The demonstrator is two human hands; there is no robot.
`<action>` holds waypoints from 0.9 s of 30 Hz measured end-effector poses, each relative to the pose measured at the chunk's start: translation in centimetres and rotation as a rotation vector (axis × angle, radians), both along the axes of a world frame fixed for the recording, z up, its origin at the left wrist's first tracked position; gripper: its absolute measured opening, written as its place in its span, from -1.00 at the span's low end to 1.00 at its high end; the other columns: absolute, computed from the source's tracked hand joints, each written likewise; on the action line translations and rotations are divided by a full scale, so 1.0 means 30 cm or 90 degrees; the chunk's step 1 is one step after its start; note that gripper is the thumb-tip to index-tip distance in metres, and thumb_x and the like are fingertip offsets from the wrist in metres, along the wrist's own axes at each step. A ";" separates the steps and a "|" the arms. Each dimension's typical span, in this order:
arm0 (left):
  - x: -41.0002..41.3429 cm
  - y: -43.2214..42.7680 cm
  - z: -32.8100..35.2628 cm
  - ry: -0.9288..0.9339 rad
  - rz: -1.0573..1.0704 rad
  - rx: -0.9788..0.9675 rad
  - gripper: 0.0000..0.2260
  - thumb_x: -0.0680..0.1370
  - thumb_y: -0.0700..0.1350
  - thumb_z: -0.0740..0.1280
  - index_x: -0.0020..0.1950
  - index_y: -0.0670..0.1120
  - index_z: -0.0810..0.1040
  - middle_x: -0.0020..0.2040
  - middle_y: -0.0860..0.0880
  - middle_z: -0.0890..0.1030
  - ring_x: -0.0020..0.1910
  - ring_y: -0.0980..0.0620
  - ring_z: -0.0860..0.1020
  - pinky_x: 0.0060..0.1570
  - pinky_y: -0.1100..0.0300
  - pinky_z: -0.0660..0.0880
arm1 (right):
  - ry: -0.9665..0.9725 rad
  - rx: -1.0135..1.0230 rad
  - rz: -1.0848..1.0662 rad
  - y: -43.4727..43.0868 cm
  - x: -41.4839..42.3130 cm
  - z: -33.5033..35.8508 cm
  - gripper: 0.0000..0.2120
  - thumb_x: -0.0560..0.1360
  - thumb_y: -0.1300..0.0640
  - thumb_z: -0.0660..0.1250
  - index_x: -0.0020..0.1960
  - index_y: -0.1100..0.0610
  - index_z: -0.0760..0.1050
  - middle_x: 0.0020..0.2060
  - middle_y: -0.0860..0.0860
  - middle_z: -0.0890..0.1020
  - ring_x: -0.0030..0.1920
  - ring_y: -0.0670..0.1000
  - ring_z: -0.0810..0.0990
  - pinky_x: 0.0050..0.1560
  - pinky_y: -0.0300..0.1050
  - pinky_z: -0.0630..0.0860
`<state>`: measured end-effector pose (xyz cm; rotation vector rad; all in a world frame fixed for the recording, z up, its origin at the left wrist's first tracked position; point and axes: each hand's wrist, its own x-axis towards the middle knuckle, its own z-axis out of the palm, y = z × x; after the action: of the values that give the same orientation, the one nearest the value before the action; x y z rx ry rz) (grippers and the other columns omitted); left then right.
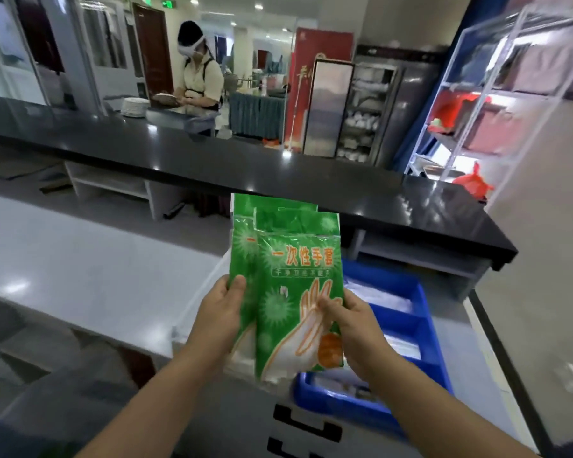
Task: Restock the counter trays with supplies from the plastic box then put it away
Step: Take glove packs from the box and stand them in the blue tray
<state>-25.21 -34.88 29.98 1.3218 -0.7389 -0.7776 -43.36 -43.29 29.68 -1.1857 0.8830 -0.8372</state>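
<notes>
Grey bench (pixel 80 276) carries blue trays (pixel 424 305) just below and to the right of my grips. Left grip (pixel 224 312) and right grip (pixel 348 320) both pinch the green glove packets (pixel 291 285), which are held upright between them. I judge restocking is midway: these packets are not yet in a tray, and putting away is not yet started.

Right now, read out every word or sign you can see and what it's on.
"一次性手套": on the front one of the green packets, held by the left hand and right hand.
Boxed line just beneath it: too blurred to read.
Gold writing on the red banner: too blurred.
Green sign above the door: too small.
</notes>
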 end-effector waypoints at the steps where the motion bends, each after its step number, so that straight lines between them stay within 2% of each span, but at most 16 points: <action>1: -0.024 -0.031 0.001 -0.022 0.007 -0.004 -0.80 0.60 0.02 0.16 -0.04 0.00 0.55 -0.13 0.06 0.70 -0.13 0.10 0.66 -0.22 0.23 0.53 | 0.009 0.003 -0.016 -0.041 -0.057 -0.001 -0.87 0.50 0.23 0.32 -0.10 0.08 0.64 -0.22 0.10 0.72 -0.25 0.06 0.68 -0.26 -0.07 0.60; 3: -0.064 -0.090 0.000 -0.046 0.031 -0.010 -0.80 0.60 0.02 0.18 -0.09 0.02 0.56 -0.16 0.07 0.70 -0.20 0.11 0.66 -0.27 0.22 0.50 | 0.027 -0.009 -0.070 -0.123 -0.172 -0.006 -0.84 0.49 0.26 0.32 -0.14 0.07 0.64 -0.22 0.10 0.72 -0.24 0.07 0.67 -0.18 0.01 0.60; 6: -0.114 -0.170 -0.011 -0.016 0.060 -0.009 -0.78 0.59 0.03 0.18 -0.14 0.06 0.59 -0.18 0.06 0.71 -0.22 0.06 0.68 -0.27 0.12 0.52 | 0.046 -0.023 -0.170 -0.228 -0.316 -0.009 -0.87 0.50 0.26 0.32 -0.11 0.08 0.59 -0.19 0.12 0.70 -0.22 0.09 0.66 -0.14 0.04 0.59; 11: -0.264 -0.313 -0.040 0.014 -0.005 0.017 -0.79 0.59 0.00 0.19 -0.11 0.02 0.60 -0.15 0.00 0.72 -0.14 0.00 0.68 -0.17 0.06 0.54 | 0.084 0.021 -0.171 -0.300 -0.395 -0.037 -0.92 0.52 0.17 0.31 -0.03 0.05 0.57 -0.09 0.15 0.70 -0.07 0.21 0.67 0.02 0.26 0.58; 13: -0.327 -0.376 -0.059 0.010 -0.046 0.029 -0.80 0.59 -0.01 0.19 -0.07 -0.02 0.59 -0.11 -0.04 0.71 -0.07 -0.06 0.66 -0.06 -0.02 0.55 | 0.043 0.071 -0.153 -0.309 -0.386 -0.043 -0.90 0.54 0.16 0.29 0.02 0.10 0.56 -0.11 0.15 0.71 -0.10 0.20 0.68 -0.05 0.21 0.61; 16: -0.387 -0.455 -0.089 -0.001 -0.080 0.051 -0.81 0.60 0.01 0.17 -0.01 0.04 0.57 -0.03 -0.01 0.69 -0.01 0.00 0.64 0.08 -0.08 0.53 | -0.042 0.129 -0.147 -0.323 -0.377 -0.038 -0.84 0.56 0.12 0.24 0.01 0.17 0.55 -0.16 0.16 0.71 -0.20 0.15 0.70 -0.25 0.03 0.63; 20: -0.424 -0.543 -0.107 0.018 -0.142 0.052 -0.80 0.62 0.01 0.12 0.08 0.12 0.53 0.08 0.03 0.66 0.10 0.01 0.60 0.15 -0.08 0.49 | -0.060 0.135 -0.153 -0.364 -0.393 -0.041 -0.71 0.56 -0.02 0.20 0.01 0.18 0.55 -0.14 0.17 0.71 -0.18 0.16 0.70 -0.28 -0.02 0.63; 22: -0.441 -0.589 -0.107 0.002 -0.148 0.039 -0.82 0.62 -0.02 0.12 0.03 0.09 0.52 0.02 0.01 0.66 0.05 -0.02 0.61 0.10 -0.07 0.52 | -0.029 0.109 -0.153 -0.387 -0.402 -0.042 -0.79 0.49 0.07 0.33 0.06 0.16 0.53 -0.12 0.16 0.71 -0.14 0.18 0.70 -0.23 0.01 0.64; 24: -0.452 -0.638 -0.105 -0.010 -0.152 0.031 -0.84 0.62 -0.04 0.14 -0.04 0.08 0.51 -0.06 -0.01 0.67 -0.03 -0.04 0.62 0.02 -0.05 0.55 | 0.021 0.078 -0.170 -0.417 -0.408 -0.040 -0.73 0.41 0.21 0.44 0.08 0.15 0.50 -0.10 0.15 0.70 -0.13 0.18 0.69 -0.17 0.05 0.64; 27: -0.451 -0.728 -0.100 -0.004 -0.192 0.033 -0.90 0.60 -0.12 0.19 0.02 0.07 0.46 -0.02 -0.05 0.64 -0.07 -0.01 0.62 -0.07 0.04 0.57 | 0.104 0.022 -0.227 -0.480 -0.418 -0.015 -0.71 0.35 0.32 0.48 0.03 0.16 0.52 -0.15 0.13 0.70 -0.18 0.11 0.70 -0.17 0.01 0.63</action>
<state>-38.73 -56.73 26.99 1.2743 -0.9416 -1.0385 -55.91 -57.69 29.23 -1.0928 1.2620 -1.0160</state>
